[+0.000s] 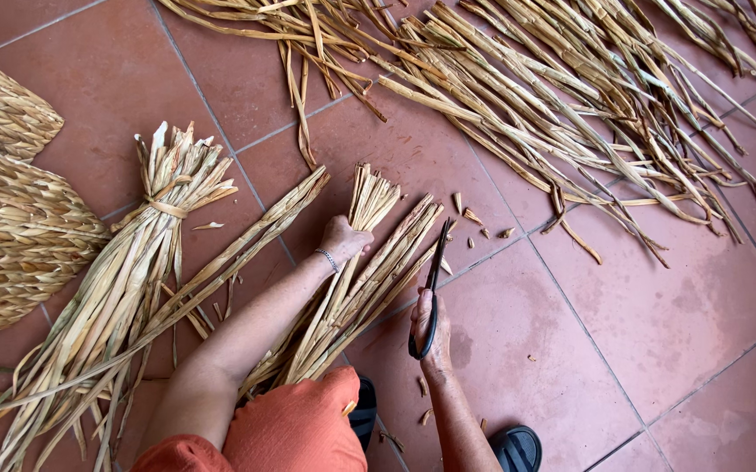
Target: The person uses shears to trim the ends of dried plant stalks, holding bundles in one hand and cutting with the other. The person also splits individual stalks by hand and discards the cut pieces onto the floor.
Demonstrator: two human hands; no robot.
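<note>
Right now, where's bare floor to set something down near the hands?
Free: the tile right of the right hand and scissors, below the loose stalk spread; smaller bare tile upper left, between the woven pieces and the tied bundle. Crowded: around the left hand gripping a bundle, and the whole top right.

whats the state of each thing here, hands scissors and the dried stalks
left hand: closed around a bunch of dried tan stalks
right hand: gripping the black scissors, blades almost closed at the stalk ends
tied bundle of dried stalks: bound near its top, lying flat
loose dried stalks: spread over the red floor tiles
woven straw mats: lying flat
</note>
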